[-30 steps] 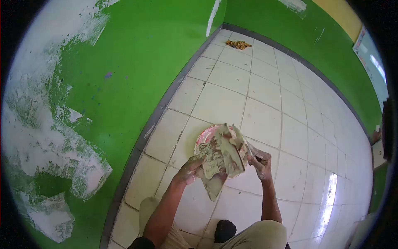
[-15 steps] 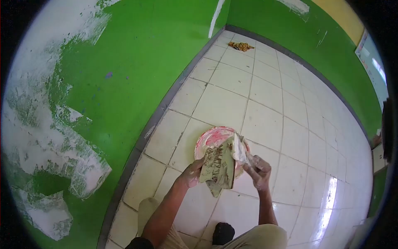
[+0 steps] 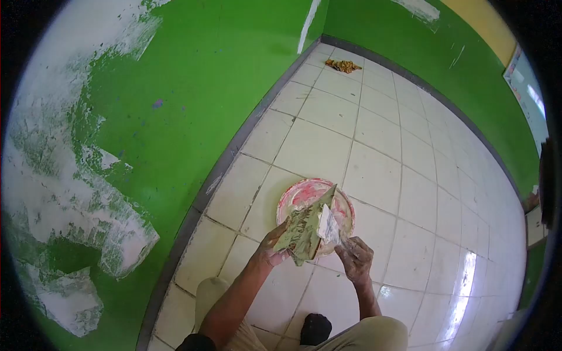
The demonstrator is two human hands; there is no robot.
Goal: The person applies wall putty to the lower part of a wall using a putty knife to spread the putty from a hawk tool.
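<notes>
My left hand [image 3: 274,243] is closed around the left edge of a flat, pale green board [image 3: 301,234] with brown ridged marks and a ragged lower corner. In my right hand [image 3: 356,257] is a putty knife [image 3: 330,224], its blade coated in white putty and laid against the board's right side. Its handle is mostly hidden by my fingers. Beneath both hands, a round container [image 3: 305,188] with a red and white smeared rim stands on the floor, partly covered by the board.
To the left rises a green wall [image 3: 193,76] with broad white putty patches [image 3: 126,245]. White tiles [image 3: 313,146] cover the floor, bordered by a grey skirting. A crumpled brown-yellow cloth-like heap [image 3: 343,66] lies in the far corner. My dark-covered foot [image 3: 316,329] is below.
The putty knife has moved down and left across the board, with my right hand lower. The board has tilted, uncovering more of the container on the right.
</notes>
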